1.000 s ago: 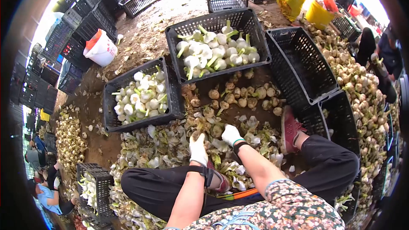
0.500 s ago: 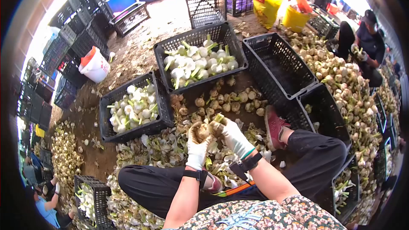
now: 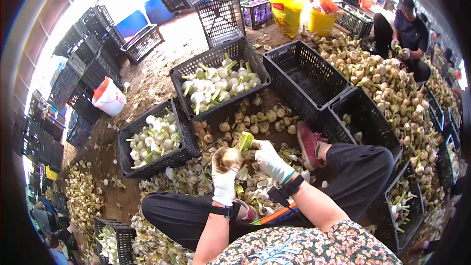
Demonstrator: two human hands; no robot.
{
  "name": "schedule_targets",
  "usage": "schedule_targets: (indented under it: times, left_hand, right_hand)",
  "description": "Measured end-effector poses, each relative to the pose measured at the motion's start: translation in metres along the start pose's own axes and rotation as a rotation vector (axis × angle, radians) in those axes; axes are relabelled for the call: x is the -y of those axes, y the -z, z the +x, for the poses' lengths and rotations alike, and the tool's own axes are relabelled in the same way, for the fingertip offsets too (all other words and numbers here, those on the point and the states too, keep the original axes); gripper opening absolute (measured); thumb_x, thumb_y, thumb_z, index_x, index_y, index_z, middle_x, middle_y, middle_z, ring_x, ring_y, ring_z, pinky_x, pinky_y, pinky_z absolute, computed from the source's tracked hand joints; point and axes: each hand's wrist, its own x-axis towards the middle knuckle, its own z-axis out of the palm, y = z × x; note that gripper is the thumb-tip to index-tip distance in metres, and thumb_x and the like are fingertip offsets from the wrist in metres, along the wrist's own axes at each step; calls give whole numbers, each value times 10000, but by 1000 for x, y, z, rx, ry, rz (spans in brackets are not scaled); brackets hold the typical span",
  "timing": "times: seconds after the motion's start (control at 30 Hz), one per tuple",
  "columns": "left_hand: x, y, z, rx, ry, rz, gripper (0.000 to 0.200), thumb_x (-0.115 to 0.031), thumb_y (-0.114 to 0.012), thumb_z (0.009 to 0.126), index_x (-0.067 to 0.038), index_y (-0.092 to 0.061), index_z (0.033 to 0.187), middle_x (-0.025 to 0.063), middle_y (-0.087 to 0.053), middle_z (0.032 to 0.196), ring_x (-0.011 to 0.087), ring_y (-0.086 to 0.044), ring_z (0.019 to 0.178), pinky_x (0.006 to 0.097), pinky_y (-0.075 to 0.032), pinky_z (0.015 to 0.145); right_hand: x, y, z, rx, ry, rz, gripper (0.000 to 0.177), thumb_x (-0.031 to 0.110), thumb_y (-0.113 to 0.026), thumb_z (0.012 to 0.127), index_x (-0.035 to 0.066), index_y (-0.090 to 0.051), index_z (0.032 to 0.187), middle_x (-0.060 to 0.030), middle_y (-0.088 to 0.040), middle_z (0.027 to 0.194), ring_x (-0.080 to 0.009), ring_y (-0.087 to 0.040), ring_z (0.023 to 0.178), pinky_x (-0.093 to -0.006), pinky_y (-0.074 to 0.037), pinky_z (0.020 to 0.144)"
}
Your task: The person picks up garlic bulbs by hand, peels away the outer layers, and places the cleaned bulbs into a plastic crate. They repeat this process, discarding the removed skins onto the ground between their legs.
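My left hand (image 3: 223, 179), in a white glove with brown-stained fingers, cups a pale garlic bulb (image 3: 232, 157) above my crossed legs. A yellow-green leafy stalk (image 3: 245, 141) stands up from the bulb's top. My right hand (image 3: 274, 163), also white-gloved, is closed at the bulb's right side with its fingertips against the stalk; the exact pinch is partly hidden. Beyond my hands, several unpeeled garlic bulbs (image 3: 263, 127) lie on the ground. Loose peelings (image 3: 186, 182) are heaped around and under my hands.
Black crates of white garlic (image 3: 171, 99) stand ahead and to the left (image 3: 122, 159). An empty-looking crate (image 3: 271, 64) sits front right, with another crate (image 3: 365, 118) beside my knee. A large garlic pile (image 3: 387, 83) runs along the right, where another person (image 3: 412, 34) sits.
The bulb in my left hand now looks paler and smoother, and its stalk shows more broadly. My right hand has shifted slightly down. The whole view has turned a little to the right.
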Motion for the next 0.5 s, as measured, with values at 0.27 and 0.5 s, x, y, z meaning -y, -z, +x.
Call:
schedule_targets:
  times: [0.27,0.5]
  left_hand:
    - [-3,9,-1,132,270,-182,579,-435,-629,935,-79,-442,1351,150,-630,1110,259,-667,948,349,-600,634]
    - [-15,-4,-9,116,-129,517,503,5,-652,853,-48,-472,1319,97,-620,1128,168,-649,939,268,-549,827]
  right_hand:
    - [-8,21,-3,89,302,-266,294,31,-684,851,14,-638,1141,-3,-681,1020,-75,-590,928,-257,-486,852]
    - [5,0,-20,-31,201,-144,224,-5,-635,865,19,-714,1074,19,-703,914,-44,-574,812,-223,-485,754]
